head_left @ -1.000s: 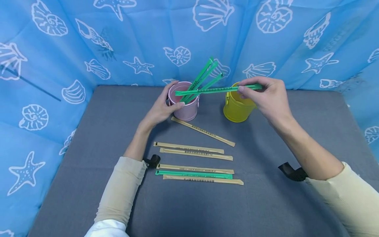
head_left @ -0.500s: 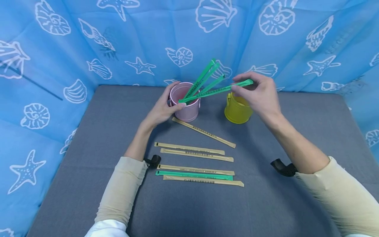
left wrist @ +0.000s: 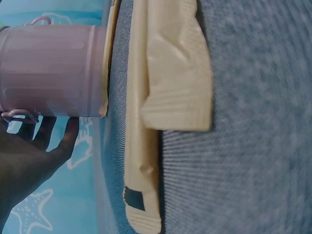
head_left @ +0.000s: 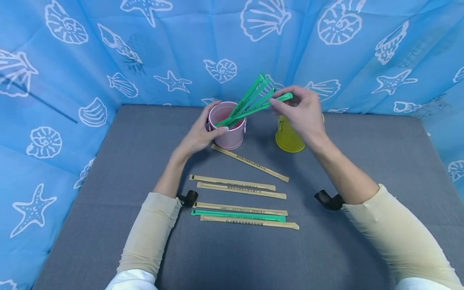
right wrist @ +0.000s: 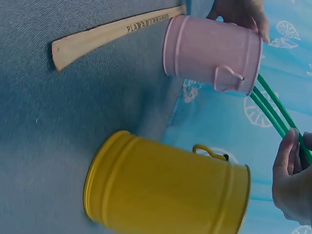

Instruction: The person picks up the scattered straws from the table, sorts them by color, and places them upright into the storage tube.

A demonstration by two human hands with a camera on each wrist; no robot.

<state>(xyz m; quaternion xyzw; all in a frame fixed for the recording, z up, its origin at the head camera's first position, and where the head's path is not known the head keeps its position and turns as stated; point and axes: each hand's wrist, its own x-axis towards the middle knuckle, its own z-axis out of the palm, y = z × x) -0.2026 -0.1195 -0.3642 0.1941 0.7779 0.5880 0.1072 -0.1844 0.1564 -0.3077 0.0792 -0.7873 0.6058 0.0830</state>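
Note:
My left hand (head_left: 197, 137) grips the pink bucket (head_left: 231, 139), thumb at the rim and fingers around its left side. Several green wrapped straws (head_left: 247, 96) lean out of this bucket toward the upper right. Between thumb and fingers, my right hand (head_left: 302, 110) pinches the upper end of one green wrapped straw (head_left: 258, 108). That straw slants down to the left, its lower end at the bucket's mouth. The right wrist view shows the right hand (right wrist: 292, 178) close to the upper ends of the leaning straws. Its forearm and hand partly cover the yellow bucket (head_left: 288, 139).
Below the pink bucket, a tan wrapped straw (head_left: 250, 162) lies at a slant. Several more tan straws (head_left: 242, 191) lie roughly level on the grey table (head_left: 145, 161), with one green wrapped straw (head_left: 239, 215) among them. A blue shell-print curtain (head_left: 188, 44) stands behind.
My right hand has moved left from over the yellow bucket, bringing its green straw to the pink bucket's mouth and tilting it lower end down. The left hand keeps its hold.

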